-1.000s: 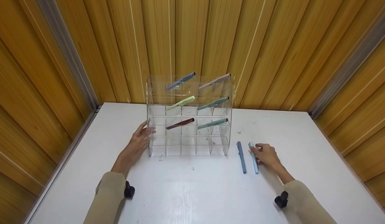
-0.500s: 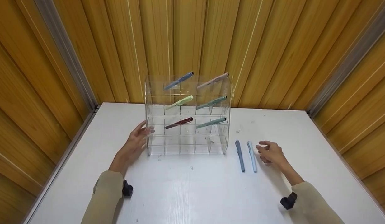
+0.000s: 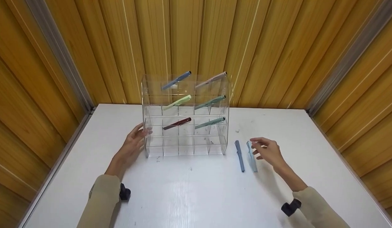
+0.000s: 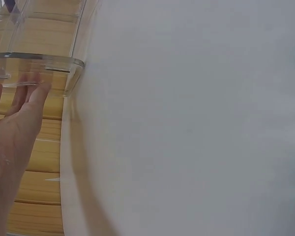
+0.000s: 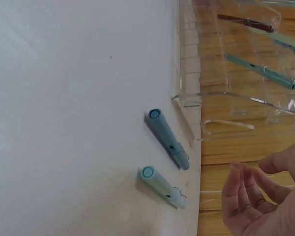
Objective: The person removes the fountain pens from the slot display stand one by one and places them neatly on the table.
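A clear acrylic pen rack (image 3: 186, 150) stands upright on the white table. My left hand (image 3: 130, 146) rests its fingers against the rack's left side; the left wrist view shows these fingers (image 4: 32, 96) at the rack's edge. To the right of the rack lie a grey-blue pen (image 3: 239, 156) and a light blue pen (image 3: 253, 165), side by side. Over the upper end of the light blue pen hovers my right hand (image 3: 268, 152), thumb and fingers apart. In the right wrist view nothing lies between them, and both pens are left of the hand.
Slanted across the rack are a blue pen (image 3: 176, 80), a pink pen (image 3: 211, 79), a light green pen (image 3: 178, 102), a dark green pen (image 3: 211, 102), a dark red pen (image 3: 177, 123) and a green pen (image 3: 211, 123). Wood-look panels (image 3: 183, 38) enclose the table.
My right hand first drew away rightward from the light blue pen, then came back over its upper end. The left hand stays at the rack. The head view has shifted slightly.
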Tool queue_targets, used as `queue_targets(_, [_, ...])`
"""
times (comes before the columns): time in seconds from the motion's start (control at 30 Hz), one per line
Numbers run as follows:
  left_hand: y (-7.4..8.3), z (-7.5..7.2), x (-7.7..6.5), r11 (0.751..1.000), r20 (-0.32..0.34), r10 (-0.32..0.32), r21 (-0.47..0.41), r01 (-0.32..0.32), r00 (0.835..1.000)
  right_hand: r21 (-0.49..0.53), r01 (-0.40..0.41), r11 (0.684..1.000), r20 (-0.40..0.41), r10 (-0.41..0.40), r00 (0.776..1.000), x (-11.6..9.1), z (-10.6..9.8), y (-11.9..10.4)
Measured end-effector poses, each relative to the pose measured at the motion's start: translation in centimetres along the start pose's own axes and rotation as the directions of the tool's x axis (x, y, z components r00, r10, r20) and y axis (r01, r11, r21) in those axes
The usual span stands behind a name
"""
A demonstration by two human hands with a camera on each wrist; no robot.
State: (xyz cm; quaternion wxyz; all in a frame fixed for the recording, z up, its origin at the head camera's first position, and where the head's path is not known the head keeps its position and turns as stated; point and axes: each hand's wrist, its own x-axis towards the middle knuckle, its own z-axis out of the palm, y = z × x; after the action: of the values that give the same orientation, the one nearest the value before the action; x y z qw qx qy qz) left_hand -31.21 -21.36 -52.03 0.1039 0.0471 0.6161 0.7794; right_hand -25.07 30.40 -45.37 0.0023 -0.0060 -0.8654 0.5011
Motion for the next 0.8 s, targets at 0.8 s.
queue_targets(0.8, [1.2, -0.4, -0.2, 0.981, 0.095, -0.022, 0.193, 0.003, 0.995, 0.400, 0.079, 0.913, 0.042, -0.104, 0.994, 3.7, 6.7, -6.8])
